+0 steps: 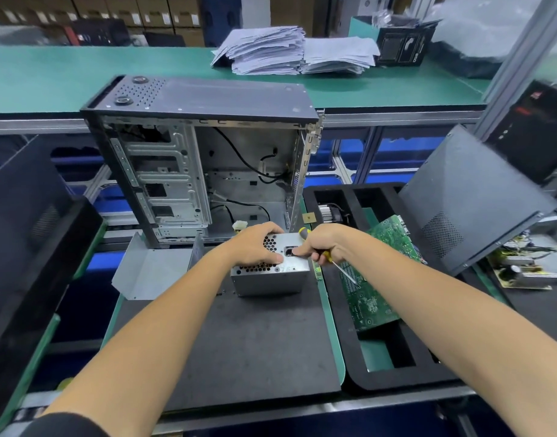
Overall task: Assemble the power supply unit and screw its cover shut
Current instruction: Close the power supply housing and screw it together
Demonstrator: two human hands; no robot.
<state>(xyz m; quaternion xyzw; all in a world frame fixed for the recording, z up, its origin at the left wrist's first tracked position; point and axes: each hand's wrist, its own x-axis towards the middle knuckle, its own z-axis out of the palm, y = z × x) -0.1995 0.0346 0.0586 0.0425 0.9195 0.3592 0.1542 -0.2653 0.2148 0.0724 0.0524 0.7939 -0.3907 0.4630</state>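
A silver power supply unit stands on the black mat in front of me, its vented face with the socket turned up. My left hand lies over that top face with fingers curled around its far edge. My right hand grips a yellow-handled screwdriver in the palm, its shaft pointing down and right over the green board, while the fingertips touch the socket on the unit. A bent grey metal cover lies on the mat to the unit's left.
An open grey computer case stands upright behind the unit. To the right, a black foam tray holds a green circuit board and a cooler fan. A dark side panel leans further right. Paper stacks lie on the far bench.
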